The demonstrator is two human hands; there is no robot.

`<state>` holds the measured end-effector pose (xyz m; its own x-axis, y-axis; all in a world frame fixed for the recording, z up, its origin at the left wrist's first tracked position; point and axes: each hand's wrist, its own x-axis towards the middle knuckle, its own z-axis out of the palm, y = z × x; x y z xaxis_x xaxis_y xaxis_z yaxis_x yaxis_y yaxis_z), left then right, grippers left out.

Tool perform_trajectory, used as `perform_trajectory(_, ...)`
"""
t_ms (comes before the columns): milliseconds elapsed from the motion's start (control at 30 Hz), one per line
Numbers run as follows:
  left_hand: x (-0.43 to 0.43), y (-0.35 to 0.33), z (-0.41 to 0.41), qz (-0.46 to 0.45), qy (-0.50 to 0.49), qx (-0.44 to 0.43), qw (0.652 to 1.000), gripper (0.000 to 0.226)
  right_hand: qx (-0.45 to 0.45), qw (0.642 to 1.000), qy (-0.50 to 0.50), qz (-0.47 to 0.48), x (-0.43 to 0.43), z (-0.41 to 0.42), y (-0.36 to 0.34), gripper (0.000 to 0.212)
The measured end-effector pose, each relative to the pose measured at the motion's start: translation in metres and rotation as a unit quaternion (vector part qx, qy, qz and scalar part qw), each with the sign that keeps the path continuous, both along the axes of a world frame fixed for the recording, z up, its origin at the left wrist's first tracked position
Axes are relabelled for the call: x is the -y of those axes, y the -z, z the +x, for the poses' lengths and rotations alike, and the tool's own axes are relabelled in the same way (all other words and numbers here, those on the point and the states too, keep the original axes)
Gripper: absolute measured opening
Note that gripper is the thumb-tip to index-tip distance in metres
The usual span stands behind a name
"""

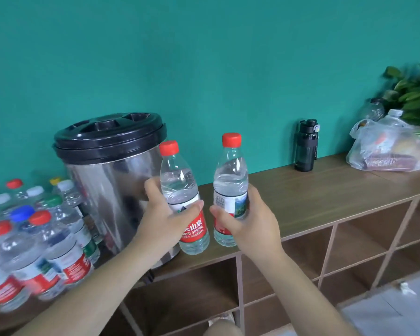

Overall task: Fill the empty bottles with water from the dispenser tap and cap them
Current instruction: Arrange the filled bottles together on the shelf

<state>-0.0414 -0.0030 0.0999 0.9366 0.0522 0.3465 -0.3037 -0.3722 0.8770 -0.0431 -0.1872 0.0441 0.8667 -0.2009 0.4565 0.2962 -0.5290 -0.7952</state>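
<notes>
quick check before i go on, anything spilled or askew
Nothing stands out: no water on the shelf top. The left bottle, in the left hand, leans toward the dispenser; the right bottle, in the right hand, is upright; both capped.

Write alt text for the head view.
The left hand grips the left bottle and the right hand the right bottle, both red-capped, at a wooden shelf. A steel dispenser stands left, by a cluster of capped bottles.

Red-capped clear bottles point(183, 190), black-lidded steel dispenser point(107, 180), teal wall point(204, 57).
</notes>
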Motion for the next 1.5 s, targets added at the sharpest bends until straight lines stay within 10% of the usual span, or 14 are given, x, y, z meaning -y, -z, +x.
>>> perform_trajectory(667,-0.344,-0.164,-0.335,0.071,-0.406,0.148,0.899,0.079,0.05,0.835,-0.542,0.073,-0.426,-0.177,-0.194,0.067)
perform_trajectory(1500,-0.59,-0.117,-0.256,0.042,-0.573,0.087,0.814,0.095,-0.068,0.823,-0.564,-0.004,-0.707,-0.102,-0.161,0.056)
